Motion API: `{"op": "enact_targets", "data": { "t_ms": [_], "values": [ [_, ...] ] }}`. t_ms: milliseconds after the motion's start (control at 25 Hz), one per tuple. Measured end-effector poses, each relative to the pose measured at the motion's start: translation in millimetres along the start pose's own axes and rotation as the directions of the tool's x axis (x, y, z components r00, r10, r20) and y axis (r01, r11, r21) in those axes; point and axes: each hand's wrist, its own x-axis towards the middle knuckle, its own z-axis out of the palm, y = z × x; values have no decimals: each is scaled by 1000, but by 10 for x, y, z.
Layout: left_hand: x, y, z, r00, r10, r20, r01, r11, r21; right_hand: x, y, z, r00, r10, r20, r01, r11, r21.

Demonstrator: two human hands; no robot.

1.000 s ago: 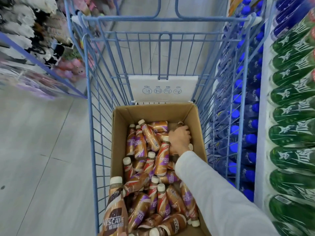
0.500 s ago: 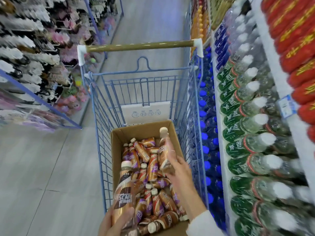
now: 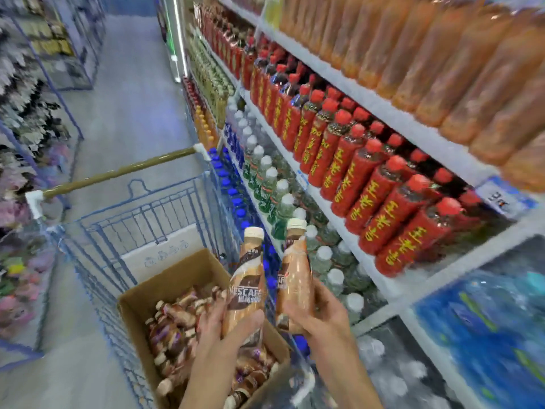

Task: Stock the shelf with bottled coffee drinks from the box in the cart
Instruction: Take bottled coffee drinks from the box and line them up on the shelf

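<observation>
Lettering reads NESCAFE on the coffee bottle [image 3: 247,290], gripped upright by the left hand [image 3: 225,329]. The right hand [image 3: 321,315] clutches a second bottle [image 3: 295,278] just beside it, near the box's [image 3: 177,276] right edge in the blue cart [image 3: 118,172]. Red bottles [image 3: 365,187] with yellow characters line the shelf [image 3: 383,110].

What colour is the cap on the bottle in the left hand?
Cream-white cap, clearest in the head view.

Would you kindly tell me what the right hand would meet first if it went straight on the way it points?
Probably the row of white-capped bottles just beyond the right hand and the coffee bottle it holds, though depth is unclear.
</observation>
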Motion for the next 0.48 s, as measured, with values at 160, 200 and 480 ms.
{"op": "enact_targets", "data": {
  "t_ms": [160, 200, 480],
  "values": [
    [-286, 71, 699, 954, 58, 295, -90, 991, 96, -577, -345, -651, 977, -174, -127, 180, 983, 39],
    [-398, 69, 888, 933, 53, 355, -97, 989, 108, -753, -419, -828, 964, -214, -158, 224, 974, 45],
    [-1399, -291, 2302, 709, 11, 705, -132, 984, 116, -2146, -769, -2163, 781, -426, -457, 461, 886, -37]
  ]
}}
